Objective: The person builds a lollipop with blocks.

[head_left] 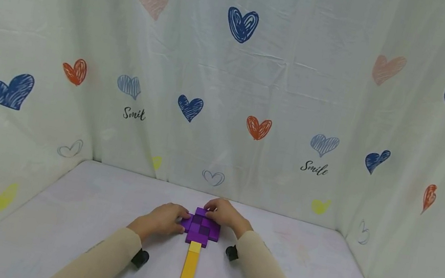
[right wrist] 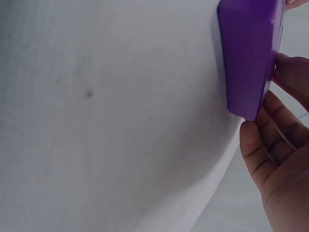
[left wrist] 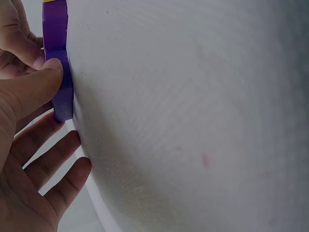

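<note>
Several purple blocks [head_left: 197, 238] lie flat on the table, fitted together in a stepped cluster with darker purple squares among them. My left hand [head_left: 163, 219] is at the cluster's left side. In the left wrist view its thumb presses the near face of a purple block [left wrist: 62, 87], the index finger reaches its far end, and the other fingers spread loosely. From the right, my right hand [head_left: 227, 213] pinches the purple block [head_left: 201, 212] at the far tip. A long yellow block [head_left: 187, 272] with a short pale yellow block [head_left: 195, 247] runs from the cluster's near end.
The white table [head_left: 115, 189] is bounded at the back and sides by a hanging curtain [head_left: 233, 76] printed with hearts and writing. A black wrist camera [head_left: 140, 258] sits under the left forearm, and another black camera [head_left: 231, 253] under the right.
</note>
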The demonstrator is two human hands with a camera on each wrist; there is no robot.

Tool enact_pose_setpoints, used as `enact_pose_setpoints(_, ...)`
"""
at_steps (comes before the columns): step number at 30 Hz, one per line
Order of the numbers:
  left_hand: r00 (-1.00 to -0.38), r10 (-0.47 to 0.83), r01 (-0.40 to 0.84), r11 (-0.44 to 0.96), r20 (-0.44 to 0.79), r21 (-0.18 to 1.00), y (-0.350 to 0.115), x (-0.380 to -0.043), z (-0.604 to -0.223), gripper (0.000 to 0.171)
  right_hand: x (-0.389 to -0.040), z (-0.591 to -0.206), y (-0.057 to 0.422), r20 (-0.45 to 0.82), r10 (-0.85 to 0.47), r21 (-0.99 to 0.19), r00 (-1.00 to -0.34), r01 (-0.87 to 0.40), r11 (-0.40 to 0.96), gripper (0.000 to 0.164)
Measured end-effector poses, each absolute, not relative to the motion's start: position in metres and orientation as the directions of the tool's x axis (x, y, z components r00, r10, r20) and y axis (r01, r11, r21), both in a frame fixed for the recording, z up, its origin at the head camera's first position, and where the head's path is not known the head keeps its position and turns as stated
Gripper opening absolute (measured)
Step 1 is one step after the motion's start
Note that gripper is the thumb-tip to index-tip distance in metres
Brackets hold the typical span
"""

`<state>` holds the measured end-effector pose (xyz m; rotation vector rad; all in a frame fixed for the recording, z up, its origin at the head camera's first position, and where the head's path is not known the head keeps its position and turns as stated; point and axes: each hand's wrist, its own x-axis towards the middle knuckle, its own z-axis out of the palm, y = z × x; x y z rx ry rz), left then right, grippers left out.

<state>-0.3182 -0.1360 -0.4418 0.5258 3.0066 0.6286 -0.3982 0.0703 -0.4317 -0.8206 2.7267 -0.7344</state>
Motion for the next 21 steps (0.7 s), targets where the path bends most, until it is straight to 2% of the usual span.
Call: enact_pose_setpoints(21, -0.950, 0.311, 0.296, 0.872, 0.026, 0.390, -0.1346, -0.3168, -0.4404, 0.038, -0.3938, -0.4311, 0.0700, -0.037, -0.571, -0.515, -0.820, -0.474, 0.714, 0.021)
